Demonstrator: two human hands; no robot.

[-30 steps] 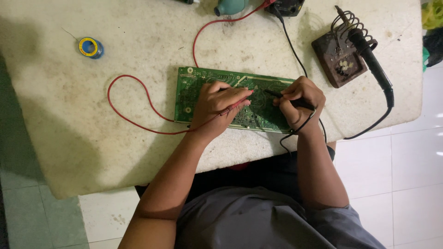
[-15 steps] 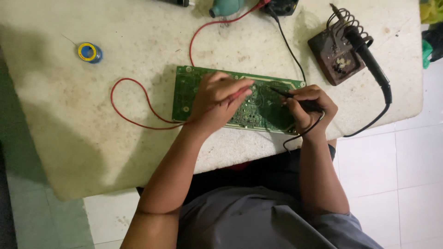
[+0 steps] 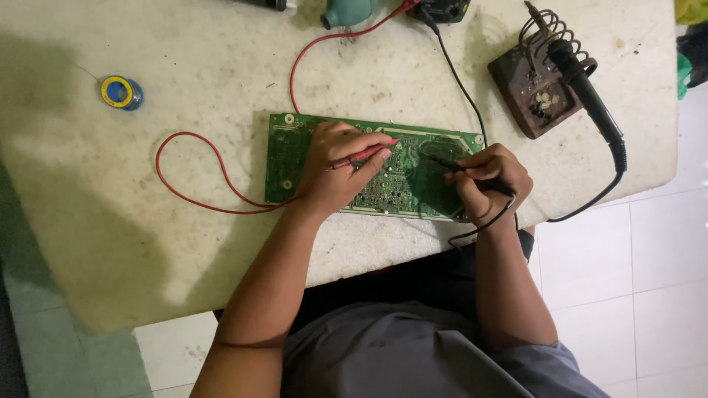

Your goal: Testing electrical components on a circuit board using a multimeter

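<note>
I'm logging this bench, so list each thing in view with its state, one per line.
Circuit board: flat on the table, under both hands.
Left hand: holds red probe, tip on the board.
Right hand: holds black probe, tip on the board.
Soldering iron: parked in its stand, unheld.
Solder spool: lying apart, untouched.
Red lead: looped slack on the table.

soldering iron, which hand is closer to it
Right. The right hand sits just left of and below the soldering iron; the left hand is farther left across the board.
</note>
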